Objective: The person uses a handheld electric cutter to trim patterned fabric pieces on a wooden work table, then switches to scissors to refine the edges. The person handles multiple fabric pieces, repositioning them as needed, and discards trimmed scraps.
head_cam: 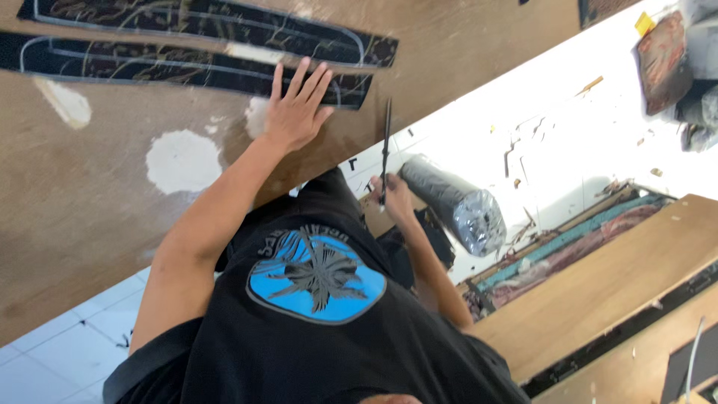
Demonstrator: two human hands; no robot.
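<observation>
On the far left, the brown tabletop [90, 194] carries pale patches of dried filler or paint, one round patch [183, 161] lying just left of the person's forearm. Along the top edge lie two long, dark fabric strips with gold-toned pattern and light outlines: the upper strip [217, 22] runs nearly parallel to the lower strip [172, 63], close beside it.

The left hand [295, 112] rests flat on the tabletop with fingers spread apart, its fingertips pressing on the right end of the lower strip. It grips nothing; the palm simply bears down on the cloth and the wood.

Further right, beyond the tabletop's edge, the right hand [393, 196] is closed around the lower end of a thin, dark, stick-like tool [386, 146], which points up toward the end of the strips. Whether it is a brush, blade or pen cannot be told.

Just right of that hand, a roll wrapped in shiny grey plastic [456, 206] lies on the white tiled floor [553, 142]. Beyond it are folded patterned cloths [568, 243] beside a wooden board [606, 280]. The person's black shirt with a blue round print [318, 277] fills the lower middle.
</observation>
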